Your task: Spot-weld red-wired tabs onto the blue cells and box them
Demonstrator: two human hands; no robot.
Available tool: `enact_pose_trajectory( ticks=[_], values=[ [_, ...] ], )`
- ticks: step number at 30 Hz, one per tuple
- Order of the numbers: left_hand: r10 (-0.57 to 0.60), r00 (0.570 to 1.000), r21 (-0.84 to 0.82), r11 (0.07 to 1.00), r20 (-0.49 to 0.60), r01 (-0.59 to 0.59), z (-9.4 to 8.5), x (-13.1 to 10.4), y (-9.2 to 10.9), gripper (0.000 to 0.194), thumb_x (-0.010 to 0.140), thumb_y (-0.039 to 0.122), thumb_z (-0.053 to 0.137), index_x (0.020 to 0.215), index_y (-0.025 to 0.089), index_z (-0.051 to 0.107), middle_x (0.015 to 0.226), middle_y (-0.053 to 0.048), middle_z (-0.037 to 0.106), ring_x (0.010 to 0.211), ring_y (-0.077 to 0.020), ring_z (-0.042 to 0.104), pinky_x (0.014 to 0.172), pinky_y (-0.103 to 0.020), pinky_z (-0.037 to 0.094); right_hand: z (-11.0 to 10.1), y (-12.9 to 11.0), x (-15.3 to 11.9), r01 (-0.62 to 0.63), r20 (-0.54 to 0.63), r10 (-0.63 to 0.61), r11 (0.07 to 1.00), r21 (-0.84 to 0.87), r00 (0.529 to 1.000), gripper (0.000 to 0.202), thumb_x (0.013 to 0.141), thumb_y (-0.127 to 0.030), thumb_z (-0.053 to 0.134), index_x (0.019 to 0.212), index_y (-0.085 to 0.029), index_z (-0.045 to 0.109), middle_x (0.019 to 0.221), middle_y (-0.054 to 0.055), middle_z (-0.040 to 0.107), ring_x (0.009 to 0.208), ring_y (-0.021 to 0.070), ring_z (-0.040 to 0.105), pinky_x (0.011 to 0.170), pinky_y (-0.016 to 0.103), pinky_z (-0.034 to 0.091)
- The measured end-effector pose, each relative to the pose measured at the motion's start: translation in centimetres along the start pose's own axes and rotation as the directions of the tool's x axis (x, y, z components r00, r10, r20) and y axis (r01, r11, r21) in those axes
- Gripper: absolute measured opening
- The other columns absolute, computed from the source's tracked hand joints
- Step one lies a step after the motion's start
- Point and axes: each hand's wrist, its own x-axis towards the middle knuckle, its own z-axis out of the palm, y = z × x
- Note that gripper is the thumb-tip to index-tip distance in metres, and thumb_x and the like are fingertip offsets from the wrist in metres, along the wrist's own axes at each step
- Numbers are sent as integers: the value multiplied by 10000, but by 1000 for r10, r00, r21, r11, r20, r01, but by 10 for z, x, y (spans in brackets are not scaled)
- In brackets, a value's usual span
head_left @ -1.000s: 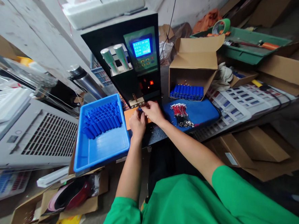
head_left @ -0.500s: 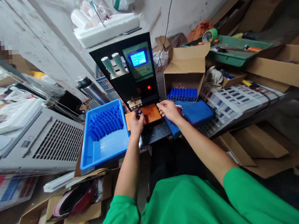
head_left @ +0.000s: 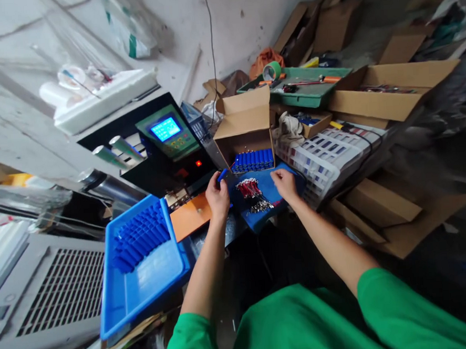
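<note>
My left hand (head_left: 217, 197) grips a blue cylindrical battery cell (head_left: 222, 175), whose end sticks out past the fingers. It is between the orange plate (head_left: 186, 218) of the welding machine (head_left: 146, 143) and the cardboard box (head_left: 242, 116). Over the right side of a blue pad (head_left: 270, 180) is my right hand (head_left: 285, 185), its fingers closed; anything in them is too small to make out. Left of that hand, small red and black wire leads (head_left: 249, 189) lie in a pile on the pad. Blue cells (head_left: 253, 160) stand in rows inside the cardboard box.
To the left, a blue plastic tray (head_left: 167, 260) holds many blue cells (head_left: 142, 232). Behind the pad are a white plastic basket (head_left: 322, 153) and a green tray (head_left: 307, 96) with tape. Open cardboard boxes (head_left: 392, 201) lie at the right.
My left hand has moved right, off the orange plate toward the cardboard box, with the cell in it. My right hand has moved right across the pad. The view has turned right.
</note>
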Motion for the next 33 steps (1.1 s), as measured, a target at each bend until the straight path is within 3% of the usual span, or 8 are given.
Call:
enact_pose_trajectory(
  ticks=[4, 8, 16, 22, 25, 28, 30, 33],
  values=[
    [133, 988, 132, 981, 85, -143, 41, 40, -11, 384, 940, 248, 539, 1294, 143, 645, 1305, -132, 685, 1238, -241, 645, 1125, -411, 488, 4, -2, -6, 68, 36, -65, 996, -62, 997, 308, 830, -477, 549, 761, -190, 640, 771, 95, 734, 741, 218, 678, 747, 325, 503],
    [195, 950, 298, 917, 245, -265, 62, 65, -23, 423, 943, 186, 503, 1348, 138, 615, 1367, -130, 653, 1303, -238, 604, 1169, -405, 448, 3, -4, -6, 68, 28, -67, 996, -58, 997, 317, 850, -477, 534, 774, -190, 646, 761, 91, 734, 714, 212, 671, 723, 313, 501],
    [-48, 822, 635, 661, 567, -400, 63, 71, -33, 715, 868, 37, 381, 1571, 161, 359, 1632, -115, 340, 1374, -306, 535, 1119, -444, 482, 4, 0, -8, 108, 45, -104, 989, -98, 994, 328, 880, -489, 518, 780, -202, 639, 713, 63, 704, 666, 195, 642, 687, 297, 484],
    [-96, 776, 571, 734, 623, -367, 64, 79, -38, 887, 833, 51, 432, 1634, 141, 62, 1649, -159, 272, 1429, -286, 474, 1148, -423, 441, 4, 2, -8, 117, 64, -109, 984, -133, 992, 322, 880, -484, 504, 774, -205, 625, 706, 58, 692, 654, 193, 632, 681, 294, 471],
    [45, 809, 428, 831, 586, -356, 58, 79, -40, 800, 841, 62, 434, 1611, 134, 224, 1628, -140, 347, 1465, -247, 431, 1187, -397, 398, 3, 1, -8, 96, 64, -87, 983, -156, 994, 309, 880, -475, 508, 783, -207, 629, 733, 67, 707, 684, 198, 646, 704, 294, 482],
    [170, 889, 335, 883, 426, -330, 43, 70, -39, 590, 887, 134, 452, 1476, 147, 488, 1464, -138, 573, 1348, -239, 558, 1150, -394, 435, 3, 0, -9, 89, 64, -79, 981, -172, 995, 299, 886, -463, 511, 798, -207, 637, 772, 79, 725, 720, 205, 661, 728, 295, 495],
    [147, 922, 362, 889, 358, -282, 34, 63, -37, 408, 894, 189, 494, 1265, 160, 660, 1210, -134, 717, 1164, -253, 662, 1073, -407, 491, 3, 0, -10, 98, 69, -86, 977, -188, 994, 285, 886, -448, 514, 802, -206, 640, 786, 82, 732, 734, 208, 667, 737, 296, 499],
    [97, 915, 416, 868, 392, -270, 31, 56, -36, 277, 855, 156, 518, 1034, 166, 729, 1010, -129, 740, 1040, -256, 680, 1013, -395, 514, 4, 1, -10, 104, 68, -91, 970, -219, 994, 274, 883, -438, 516, 804, -209, 643, 789, 80, 736, 748, 209, 674, 747, 296, 502]
  ],
)
